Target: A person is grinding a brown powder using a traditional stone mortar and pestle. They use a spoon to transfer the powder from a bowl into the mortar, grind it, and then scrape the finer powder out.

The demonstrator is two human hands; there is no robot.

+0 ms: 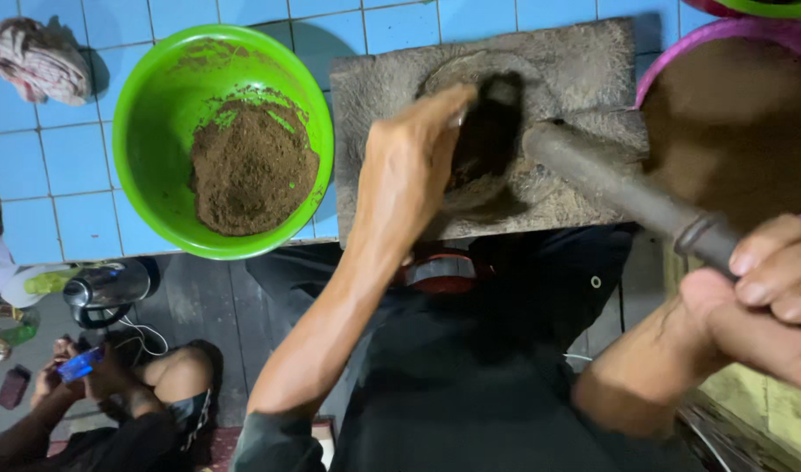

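My left hand (pixel 407 170) reaches into the hollow of a grey stone mortar slab (pixel 584 65). Its fingers are closed around a dark, blurred object (pixel 492 122) over brown powder in the hollow; what kind of thing it is I cannot tell. My right hand (pixel 759 293) at the lower right grips the end of a long dark pestle (pixel 623 192). The pestle slants up to the left, and its tip rests at the hollow's right edge. To the left of the slab stands a green bowl (pixel 151 105) holding a heap of brown powder (pixel 254 168).
A pink-rimmed basin (pixel 680 48) of brown material sits at the right. A crumpled cloth (pixel 38 57) lies on the blue tiles at top left. Below, another person (pixel 112 393) sits holding a blue phone (pixel 80 363), beside a metal kettle (pixel 110 287).
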